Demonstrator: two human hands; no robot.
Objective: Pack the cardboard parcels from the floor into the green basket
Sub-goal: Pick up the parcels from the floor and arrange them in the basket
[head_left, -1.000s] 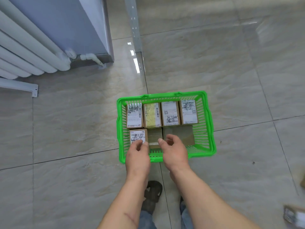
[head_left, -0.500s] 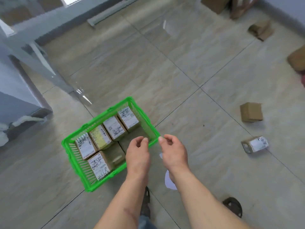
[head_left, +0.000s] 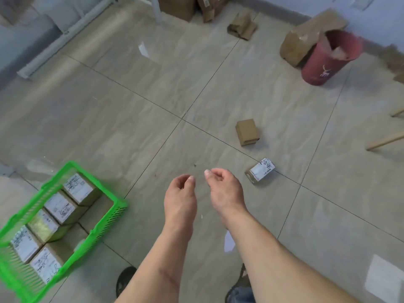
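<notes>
The green basket [head_left: 109,221] sits on the floor at the lower left with several labelled cardboard parcels packed in it. A small parcel with a white label [head_left: 260,171] lies on the tiles just right of my right hand [head_left: 223,189]. A plain brown parcel [head_left: 247,131] stands farther off, above it. My left hand [head_left: 180,197] hovers beside the right one, mid-frame. Both hands are empty, fingers loosely curled and apart, well clear of the basket.
A red bin [head_left: 328,57] stands at the far right with larger cardboard boxes [head_left: 306,36] behind it. More boxes [head_left: 177,6] and crumpled cardboard [head_left: 241,26] line the back wall. Wooden sticks [head_left: 384,139] lie at the right edge. My feet are below.
The view has swung right, away from the basket, which slid to the lower left. Both hands left the basket and now hover over open floor near the labelled parcel.
</notes>
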